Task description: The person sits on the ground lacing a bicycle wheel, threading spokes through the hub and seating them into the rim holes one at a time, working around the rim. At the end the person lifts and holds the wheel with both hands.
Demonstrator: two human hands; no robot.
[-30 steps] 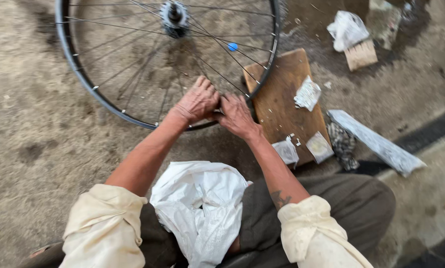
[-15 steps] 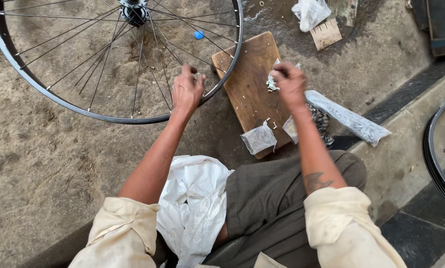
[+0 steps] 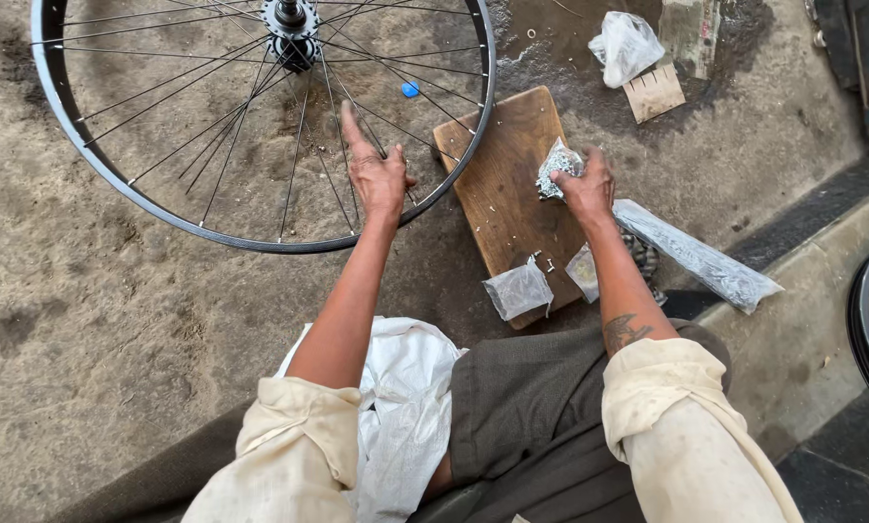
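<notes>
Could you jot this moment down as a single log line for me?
left hand: flat on wheel spokes | right hand: grip on small packet over wooden board | nearby: two more packets, long plastic bag

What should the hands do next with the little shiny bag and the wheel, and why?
Probably the right hand should pick one small piece out of the crinkly bag it touches on the wooden board. The left hand rests flat on the spokes of the wheel and holds nothing.
</notes>
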